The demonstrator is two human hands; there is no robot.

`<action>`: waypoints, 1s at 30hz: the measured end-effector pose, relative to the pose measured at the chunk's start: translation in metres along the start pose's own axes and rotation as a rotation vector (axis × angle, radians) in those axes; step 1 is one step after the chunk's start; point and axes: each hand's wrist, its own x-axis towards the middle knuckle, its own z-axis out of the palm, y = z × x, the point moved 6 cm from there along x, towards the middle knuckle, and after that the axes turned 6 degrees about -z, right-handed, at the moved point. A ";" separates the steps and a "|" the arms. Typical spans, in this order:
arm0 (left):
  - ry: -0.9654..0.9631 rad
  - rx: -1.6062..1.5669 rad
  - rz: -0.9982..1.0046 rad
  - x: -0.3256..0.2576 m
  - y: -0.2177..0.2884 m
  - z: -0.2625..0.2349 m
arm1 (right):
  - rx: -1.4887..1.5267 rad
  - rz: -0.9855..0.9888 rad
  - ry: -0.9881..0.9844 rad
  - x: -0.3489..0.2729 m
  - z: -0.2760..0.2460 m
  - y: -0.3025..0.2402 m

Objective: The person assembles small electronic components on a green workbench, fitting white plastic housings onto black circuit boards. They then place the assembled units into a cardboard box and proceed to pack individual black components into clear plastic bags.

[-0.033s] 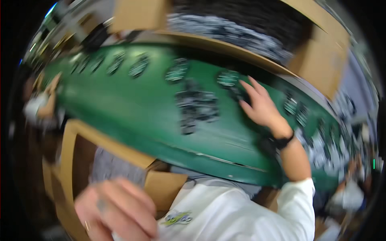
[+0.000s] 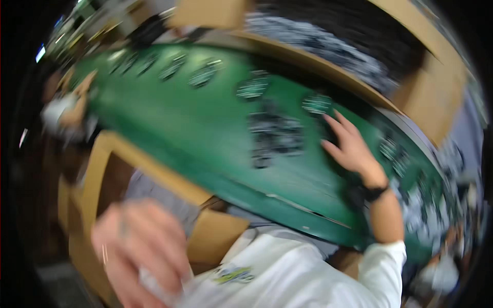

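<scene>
Over a long green work surface (image 2: 195, 138), my right hand (image 2: 354, 149) reaches out with fingers and thumb spread. Its fingertips are close to a dark oval looped item (image 2: 317, 104); blur hides whether they touch it. Left of that hand lies a loose pile of dark looped items (image 2: 275, 134). Low at the left, near me, is my left hand (image 2: 141, 241), blurred, with its fingers curled. Something pale shows beneath those fingers, too smeared to name.
More dark oval items (image 2: 204, 74) lie spaced along the far edge. A large cardboard box (image 2: 313, 56) holding grey and dark things stands beyond. An open carton (image 2: 154, 167) sits at near left. A co-worker (image 2: 64, 113) is at far left, another person (image 2: 439, 272) at right.
The whole view has shifted, so the surface and its items sit farther right. My right hand stays by the same oval item. More of the pale thing shows below my left fingers.
</scene>
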 end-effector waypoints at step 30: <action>0.122 0.758 -1.992 -0.404 -0.238 0.115 | 0.344 0.031 0.131 -0.087 0.031 -0.054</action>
